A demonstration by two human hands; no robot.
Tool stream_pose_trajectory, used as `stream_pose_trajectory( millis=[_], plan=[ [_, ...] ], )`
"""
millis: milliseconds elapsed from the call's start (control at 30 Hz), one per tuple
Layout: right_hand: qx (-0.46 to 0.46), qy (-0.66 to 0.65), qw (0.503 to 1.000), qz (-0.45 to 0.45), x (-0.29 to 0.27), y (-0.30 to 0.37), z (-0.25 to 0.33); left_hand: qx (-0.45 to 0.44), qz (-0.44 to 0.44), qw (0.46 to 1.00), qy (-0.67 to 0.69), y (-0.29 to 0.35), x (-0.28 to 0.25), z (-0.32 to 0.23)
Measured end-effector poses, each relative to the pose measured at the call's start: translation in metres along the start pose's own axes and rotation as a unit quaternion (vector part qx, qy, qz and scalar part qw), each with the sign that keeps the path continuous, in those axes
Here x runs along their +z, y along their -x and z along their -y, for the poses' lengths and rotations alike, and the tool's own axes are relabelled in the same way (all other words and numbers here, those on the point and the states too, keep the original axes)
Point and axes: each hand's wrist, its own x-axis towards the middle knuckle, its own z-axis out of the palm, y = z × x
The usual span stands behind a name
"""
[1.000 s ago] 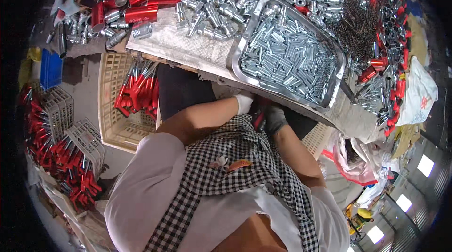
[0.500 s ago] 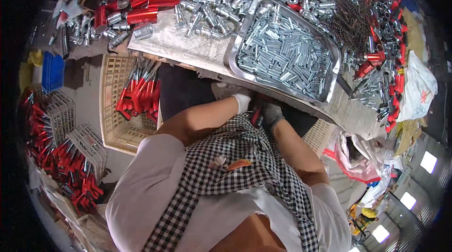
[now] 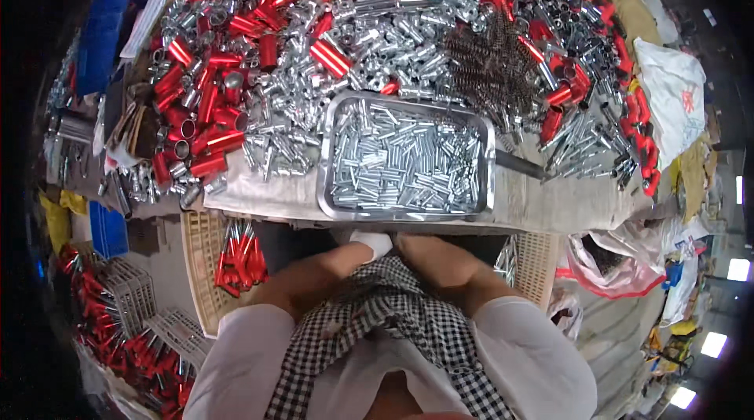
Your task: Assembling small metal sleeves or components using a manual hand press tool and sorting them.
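Observation:
My left hand (image 3: 373,244), in a white glove, is low at the table's front edge, close against the checked apron (image 3: 385,286). Its fingers are out of sight. My right forearm (image 3: 444,263) reaches in beside it, and the hand at its end is hidden under the edge. Whether either hand holds anything cannot be made out. Just above them on the table sits a metal tray (image 3: 328,177) filled with short silver pins (image 3: 400,165). Behind it lies a heap of silver metal fittings (image 3: 294,98) mixed with red tubes (image 3: 330,59).
Dark coil springs (image 3: 491,63) are piled behind the tray, right of centre. A cream crate (image 3: 200,263) with red-handled tools (image 3: 242,259) stands below the table at left. More red-handled tools fill grey baskets (image 3: 129,294) farther left. A white sack (image 3: 613,263) is at the right.
My view has swung up and over the table, so the tray appears lower and more central. My right hand's grey glove and a red-and-black thing beside it, visible before, are now hidden.

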Motion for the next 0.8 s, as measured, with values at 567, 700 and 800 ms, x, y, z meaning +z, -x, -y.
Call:
stream_pose_trajectory(
  millis=[567, 700, 800],
  plan=[
    [-0.098, -0.15, 0.958, 0.222, -0.058, 0.045, -0.014, 0.067, 0.255, 0.77, 0.581, 0.008, -0.015, 0.056],
    [-0.315, 0.419, 0.84, 0.14, -0.113, 0.141, 0.065, 0.07, -0.005, 0.361, 0.93, 0.038, -0.078, 0.054],
    [-0.544, 0.399, 0.738, 0.012, -0.105, 0.147, 0.065, 0.09, -0.013, 0.258, 0.962, 0.06, -0.071, 0.057]
  ],
)
